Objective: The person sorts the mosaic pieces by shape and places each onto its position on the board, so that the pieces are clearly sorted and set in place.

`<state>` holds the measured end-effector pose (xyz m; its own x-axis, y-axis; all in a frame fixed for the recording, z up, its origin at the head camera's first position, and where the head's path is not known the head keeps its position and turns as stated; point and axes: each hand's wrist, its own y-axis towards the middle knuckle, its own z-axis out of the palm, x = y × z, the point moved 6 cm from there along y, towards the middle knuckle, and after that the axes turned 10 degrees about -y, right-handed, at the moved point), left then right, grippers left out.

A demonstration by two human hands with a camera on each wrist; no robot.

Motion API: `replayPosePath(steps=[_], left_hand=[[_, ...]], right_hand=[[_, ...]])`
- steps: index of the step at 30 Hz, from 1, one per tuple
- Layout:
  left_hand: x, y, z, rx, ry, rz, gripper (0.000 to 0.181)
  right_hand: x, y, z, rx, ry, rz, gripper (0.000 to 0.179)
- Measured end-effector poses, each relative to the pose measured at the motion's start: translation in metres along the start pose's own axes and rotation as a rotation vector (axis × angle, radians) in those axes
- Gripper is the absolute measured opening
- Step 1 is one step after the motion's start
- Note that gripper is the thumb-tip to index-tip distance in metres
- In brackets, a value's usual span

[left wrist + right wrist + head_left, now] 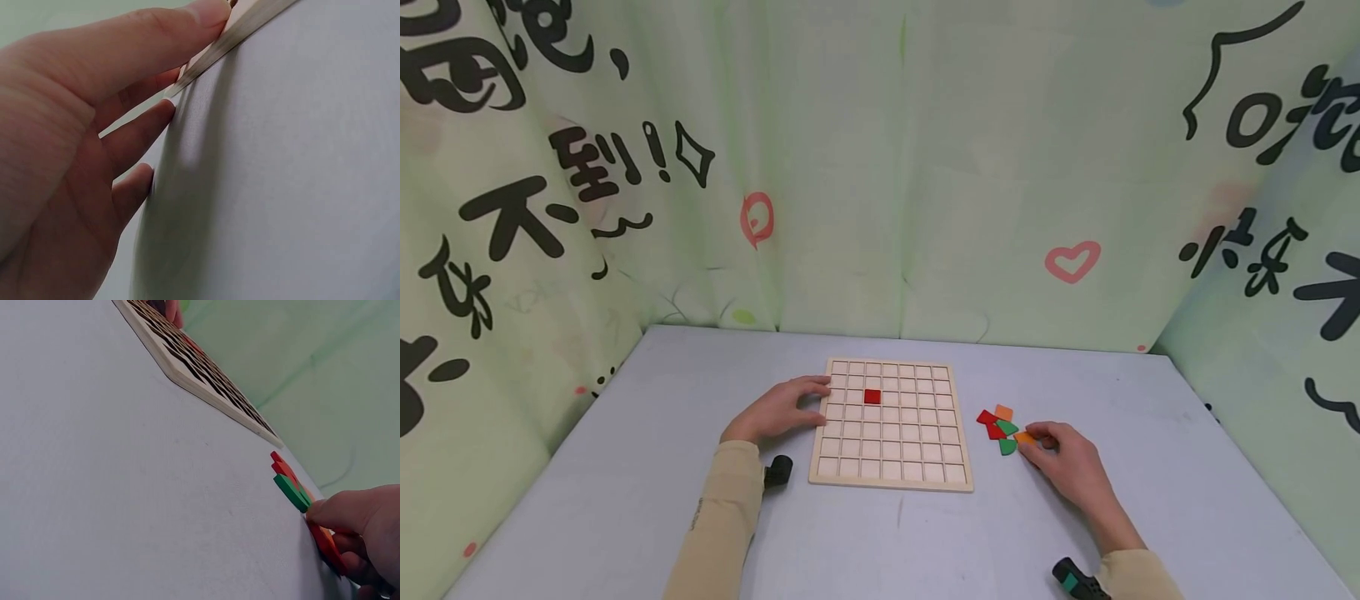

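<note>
A square wooden grid board [891,486] lies on the table, with one red square tile [872,397] in a cell of its upper part. At the board's left edge is my left hand [784,408]; its thumb and fingers touch the frame, fairly straight. To the right of the board lies a small cluster of red, orange and green pieces, among them a green piece [1008,447] with a rounded side. My right hand [1071,458] pinches an orange piece [1024,437] at the cluster's right side. In the right wrist view, the thumb partly hides the pieces.
The white table [895,550] reaches back to a pale green curtain [970,208] with black lettering, which also hangs at both sides. Black wrist devices show beside the left sleeve [722,508] and the right sleeve [1138,577].
</note>
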<state>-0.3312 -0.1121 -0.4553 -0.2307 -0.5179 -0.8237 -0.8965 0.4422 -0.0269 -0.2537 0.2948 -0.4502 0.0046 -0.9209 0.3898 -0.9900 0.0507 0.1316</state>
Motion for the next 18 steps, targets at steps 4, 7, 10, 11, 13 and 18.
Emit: replayPosePath(steps=[4,7,10,11,13,18], left_hand=[[-0.0009,0.0001,0.0002,0.005,0.006,0.003,0.048],[-0.0005,0.0005,0.0,0.006,0.011,0.005,0.048],[-0.0003,0.0006,-0.0002,0.006,0.013,0.006,0.048],[-0.0002,0.0005,-0.0004,0.006,0.013,0.006,0.047],[-0.0001,0.0003,-0.0005,0.006,0.012,0.006,0.047],[0.0,0.0,-0.0002,0.005,0.004,0.011,0.047]], right_hand=[[0.0013,0.0028,-0.0014,-0.005,-0.011,0.0,0.032],[0.0012,0.0049,-0.0042,-0.012,-0.015,-0.012,0.029],[0.0001,0.0058,-0.0064,-0.011,-0.017,-0.029,0.028],[-0.0004,0.006,-0.0068,-0.01,-0.019,-0.035,0.027],[-0.0013,0.0066,-0.0072,-0.007,-0.023,-0.046,0.027],[-0.0059,0.0076,-0.0063,-0.001,-0.027,-0.037,0.028]])
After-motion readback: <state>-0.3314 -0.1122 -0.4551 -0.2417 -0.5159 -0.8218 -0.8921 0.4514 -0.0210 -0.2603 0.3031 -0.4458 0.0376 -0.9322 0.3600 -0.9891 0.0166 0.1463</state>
